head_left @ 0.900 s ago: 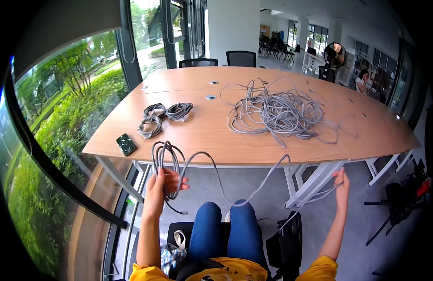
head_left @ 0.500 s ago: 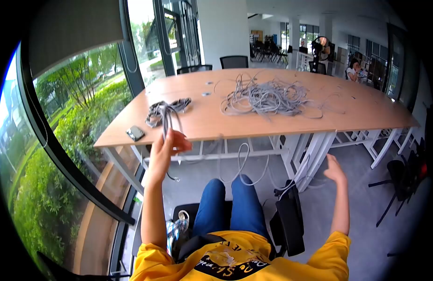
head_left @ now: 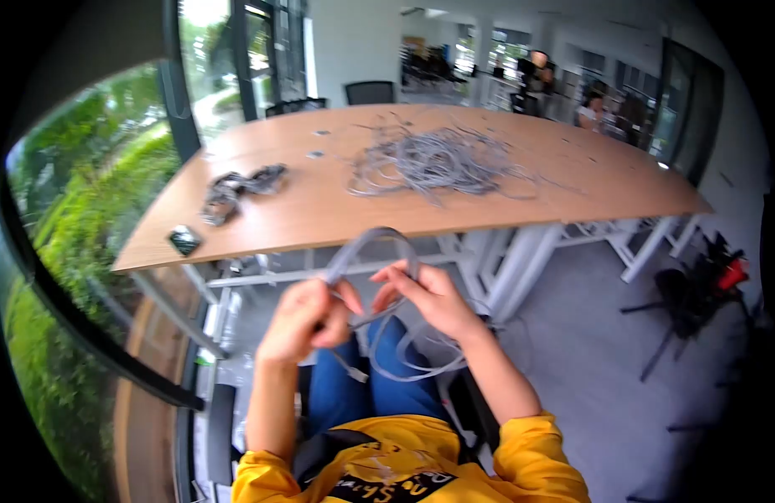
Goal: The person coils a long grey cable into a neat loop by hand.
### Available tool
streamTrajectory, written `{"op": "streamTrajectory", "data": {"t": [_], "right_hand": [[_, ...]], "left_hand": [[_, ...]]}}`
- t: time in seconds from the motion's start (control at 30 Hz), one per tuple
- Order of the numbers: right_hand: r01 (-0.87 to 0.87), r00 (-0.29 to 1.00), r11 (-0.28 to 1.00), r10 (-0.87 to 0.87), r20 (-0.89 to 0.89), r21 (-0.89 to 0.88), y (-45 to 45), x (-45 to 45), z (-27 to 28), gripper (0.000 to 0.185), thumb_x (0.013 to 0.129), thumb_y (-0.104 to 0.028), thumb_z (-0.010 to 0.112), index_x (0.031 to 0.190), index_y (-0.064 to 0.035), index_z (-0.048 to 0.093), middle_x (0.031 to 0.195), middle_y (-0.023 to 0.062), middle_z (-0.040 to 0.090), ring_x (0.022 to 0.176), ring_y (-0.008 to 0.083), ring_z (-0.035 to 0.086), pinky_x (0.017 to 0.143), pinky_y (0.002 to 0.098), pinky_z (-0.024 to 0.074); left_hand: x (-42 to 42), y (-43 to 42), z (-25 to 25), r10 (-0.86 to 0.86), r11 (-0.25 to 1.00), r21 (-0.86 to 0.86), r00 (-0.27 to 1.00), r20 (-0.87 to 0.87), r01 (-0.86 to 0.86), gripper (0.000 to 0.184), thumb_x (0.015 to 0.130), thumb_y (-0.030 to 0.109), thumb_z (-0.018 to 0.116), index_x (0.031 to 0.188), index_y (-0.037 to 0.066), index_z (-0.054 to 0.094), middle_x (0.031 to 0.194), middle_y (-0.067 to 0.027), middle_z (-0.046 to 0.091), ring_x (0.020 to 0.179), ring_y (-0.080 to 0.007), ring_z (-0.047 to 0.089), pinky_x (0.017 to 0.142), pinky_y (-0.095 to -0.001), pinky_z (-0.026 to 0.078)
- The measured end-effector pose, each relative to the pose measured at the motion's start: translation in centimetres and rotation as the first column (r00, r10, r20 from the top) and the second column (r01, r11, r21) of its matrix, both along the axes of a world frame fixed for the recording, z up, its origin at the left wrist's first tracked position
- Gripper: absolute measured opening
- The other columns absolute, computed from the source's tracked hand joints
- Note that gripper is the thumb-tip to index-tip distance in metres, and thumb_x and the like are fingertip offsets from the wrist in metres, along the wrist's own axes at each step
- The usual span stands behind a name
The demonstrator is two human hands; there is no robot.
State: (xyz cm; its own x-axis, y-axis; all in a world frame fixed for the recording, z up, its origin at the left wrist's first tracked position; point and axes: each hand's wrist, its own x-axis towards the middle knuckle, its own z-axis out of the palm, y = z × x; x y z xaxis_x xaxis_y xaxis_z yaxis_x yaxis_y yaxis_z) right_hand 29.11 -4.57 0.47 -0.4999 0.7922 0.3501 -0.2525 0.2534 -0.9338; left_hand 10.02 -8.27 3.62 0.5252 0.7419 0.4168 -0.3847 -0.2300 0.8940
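A grey cable (head_left: 372, 238) arches between my two hands above my lap, in front of the table edge. My left hand (head_left: 308, 314) is closed around one side of its loops. Thumb and fingers of my right hand (head_left: 417, 293) close on the other side. Loose loops of the cable hang below over my jeans, and a pale plug end (head_left: 358, 375) dangles under my left hand. On the table (head_left: 295, 222) lie a large tangle of grey cables (head_left: 438, 159) and, to the left, bundled cables (head_left: 236, 189).
A dark phone-like object (head_left: 184, 240) lies near the table's left front corner. White table legs (head_left: 521, 268) stand ahead of my knees. Windows run along the left. Chairs (head_left: 369, 92) stand behind the table, and a person (head_left: 590, 111) is at the far right.
My right hand has come in from the far right to the cable beside my left hand. The cable now bends in an arch between both hands. The view has shifted right.
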Motion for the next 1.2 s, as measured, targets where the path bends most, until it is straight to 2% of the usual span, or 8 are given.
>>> {"op": "streamTrajectory", "data": {"t": [0.03,0.33,0.47,0.57,0.67,0.8,1.0,1.2], "right_hand": [[0.054,0.998,0.998,-0.055,0.017,0.028,-0.1,0.4,-0.2,0.025,0.088,-0.022,0.041,0.097,0.0,0.049,0.075,0.0056,0.056,0.073,0.0103,0.054,0.068,0.0223,0.0414],[0.084,0.996,0.996,-0.085,-0.03,-0.021,-1.2,0.4,0.9,0.035,0.091,-0.029,0.027,0.084,-0.0013,0.047,0.072,0.0092,0.054,0.052,0.0093,0.045,0.048,0.0183,0.0375],[-0.049,0.986,0.996,0.036,-0.165,-0.07,-2.7,0.2,0.7,0.039,0.091,-0.033,0.023,0.075,-0.0039,0.044,0.068,0.0116,0.054,0.057,0.014,0.05,0.055,0.0236,0.0395],[-0.03,0.979,0.996,0.046,-0.198,0.082,-3.8,0.6,0.9,0.039,0.091,-0.033,0.021,0.071,-0.0062,0.042,0.064,0.01,0.051,0.061,0.0162,0.051,0.071,0.0296,0.0389],[-0.349,0.828,0.934,0.269,-0.491,-0.077,-5.5,0.3,1.0,0.041,0.09,-0.037,0.019,0.068,-0.0079,0.039,0.052,0.0017,0.038,0.044,0.0148,0.045,0.062,0.0332,0.0429],[-0.478,0.811,0.851,0.332,-0.482,-0.218,-5.8,0.7,0.2,0.043,0.09,-0.039,0.024,0.063,-0.008,0.038,0.042,-0.0045,0.025,0.036,0.0079,0.025,0.05,0.0246,0.0337],[-0.35,0.844,0.893,0.169,-0.508,-0.285,-6.1,2.1,0.8,0.041,0.089,-0.036,0.03,0.056,-0.011,0.032,0.042,-0.0054,0.019,0.036,0.0077,0.018,0.045,0.0255,0.029],[-0.35,0.855,0.883,0.166,-0.491,-0.311,-5.8,1.6,1.3,0.043,0.089,-0.038,0.028,0.055,-0.0118,0.03,0.042,-0.0056,0.019,0.036,0.0074,0.018,0.044,0.0245,0.028]], "left_hand": [[0.3,0.4,-0.1,0.123,0.991,-0.066,0.991,0.058,-0.119,0.043,0.088,0.038,0.033,0.083,-0.002,0.048,0.04,0.0018,0.032,0.033,-0.0045,0.024,0.034,-0.0203,0.02],[0.4,2.2,-1.7,-0.01,0.879,-0.365,0.777,0.63,0.307,0.051,0.09,0.037,0.022,0.115,-0.004,0.039,0.049,0.0032,0.025,0.034,-0.0041,0.017,0.032,-0.018,0.016],[0.1,0.1,-1.6,-0.281,0.776,-0.21,0.624,0.729,0.595,0.045,0.09,0.039,0.018,0.093,0.003,0.045,0.046,0.0044,0.021,0.032,-0.0049,0.015,0.031,-0.0199,0.014],[1.0,-1.8,-1.0,-0.406,0.761,-0.126,0.619,0.673,0.636,0.034,0.091,0.033,0.018,0.073,0.01,0.035,0.042,0.0057,0.019,0.03,-0.004,0.015,0.029,-0.0189,0.013],[1.5,-3.0,-0.5,-0.267,0.838,-0.153,0.638,0.723,0.524,0.032,0.091,0.029,0.02,0.073,0.01,0.038,0.041,0.006,0.019,0.03,-0.0041,0.014,0.03,-0.0189,0.011],[0.5,-3.9,-0.1,-0.053,0.901,-0.23,0.619,0.784,0.368,0.032,0.091,0.028,0.021,0.072,0.01,0.039,0.041,0.0067,0.017,0.031,-0.0045,0.011,0.032,-0.0201,0.01],[0.1,-4.6,-0.7,-0.043,0.921,-0.325,0.884,0.466,0.216,0.029,0.091,0.028,0.026,0.073,0.009,0.038,0.043,0.007,0.019,0.035,-0.0048,0.014,0.036,-0.0213,0.015],[0.0,-5.0,-0.9,-0.044,0.934,-0.315,0.928,0.369,0.169,0.03,0.09,0.029,0.028,0.07,0.009,0.036,0.044,0.0057,0.022,0.037,-0.0048,0.016,0.038,-0.0206,0.016]]}}
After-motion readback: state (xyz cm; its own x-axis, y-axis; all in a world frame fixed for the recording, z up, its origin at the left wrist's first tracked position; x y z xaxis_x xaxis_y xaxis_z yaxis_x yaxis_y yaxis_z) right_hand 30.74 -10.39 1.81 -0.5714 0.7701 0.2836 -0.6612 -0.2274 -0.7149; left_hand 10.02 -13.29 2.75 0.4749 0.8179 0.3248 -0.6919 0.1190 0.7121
